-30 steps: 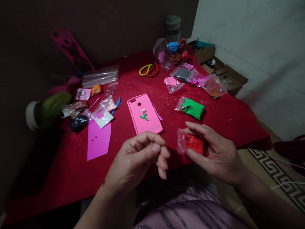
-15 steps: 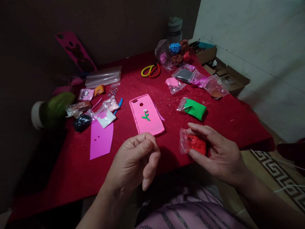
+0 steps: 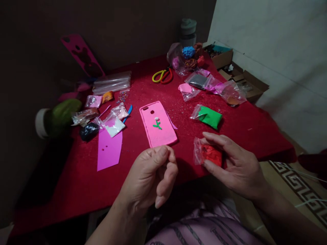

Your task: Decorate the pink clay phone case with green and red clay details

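Note:
My right hand [image 3: 233, 165] grips a small clear bag of red clay [image 3: 212, 154] by its edges, low at the table's front edge. My left hand [image 3: 155, 177] is closed, thumb pressed to the curled index finger; whatever the pinch may hold is too small or hidden to make out. Just beyond the left hand lies a pink phone case [image 3: 163, 132] bearing a green clay stem with leaves and a small whitish bud. A bag of green clay [image 3: 211, 117] rests beyond the right hand. Left of the case, a magenta sheet [image 3: 109, 154] carries two tiny dark red bits.
Bags of white [image 3: 114, 127] and black clay [image 3: 89, 131] lie at left beside a green bottle [image 3: 63, 114]. Yellow-and-red-handled scissors [image 3: 162, 75] lie at the back. Another pink case [image 3: 83, 56] leans on the wall. Cardboard boxes [image 3: 251, 85] stand beyond the right edge.
My left hand has shifted slightly right and a little down, its fingers still curled. The right hand keeps its hold on the red clay bag, nearly unmoved.

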`<move>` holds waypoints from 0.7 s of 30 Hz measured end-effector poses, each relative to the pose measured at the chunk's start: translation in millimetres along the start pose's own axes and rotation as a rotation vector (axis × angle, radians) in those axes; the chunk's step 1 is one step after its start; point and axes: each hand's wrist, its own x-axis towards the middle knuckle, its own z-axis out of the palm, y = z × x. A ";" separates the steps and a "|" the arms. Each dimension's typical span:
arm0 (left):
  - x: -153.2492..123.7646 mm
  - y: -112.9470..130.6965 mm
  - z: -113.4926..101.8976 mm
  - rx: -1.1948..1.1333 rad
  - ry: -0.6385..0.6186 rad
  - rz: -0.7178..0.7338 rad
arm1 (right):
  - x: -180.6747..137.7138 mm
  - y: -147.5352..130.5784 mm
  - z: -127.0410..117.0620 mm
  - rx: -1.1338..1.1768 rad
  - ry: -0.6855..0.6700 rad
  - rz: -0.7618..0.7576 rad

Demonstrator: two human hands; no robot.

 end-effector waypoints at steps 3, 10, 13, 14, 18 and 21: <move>1.0 -1.6 1.7 0.001 0.024 -0.005 | 0.3 -0.3 0.5 0.005 0.001 0.010; 1.7 -1.3 0.4 0.016 0.073 -0.003 | -1.9 0.3 0.2 0.007 0.008 0.006; 0.7 -1.2 -0.3 0.012 0.062 -0.008 | -2.0 0.9 0.2 0.023 0.005 0.016; 0.3 -1.4 -0.7 0.001 0.052 -0.010 | -2.1 1.0 0.3 0.027 0.004 0.017; -1.3 -2.4 -3.3 -0.082 0.007 -0.014 | -2.7 0.3 0.5 0.028 -0.003 0.019; -2.8 -2.7 -5.6 -0.136 -0.021 -0.012 | -2.9 -0.1 0.5 0.029 0.000 0.022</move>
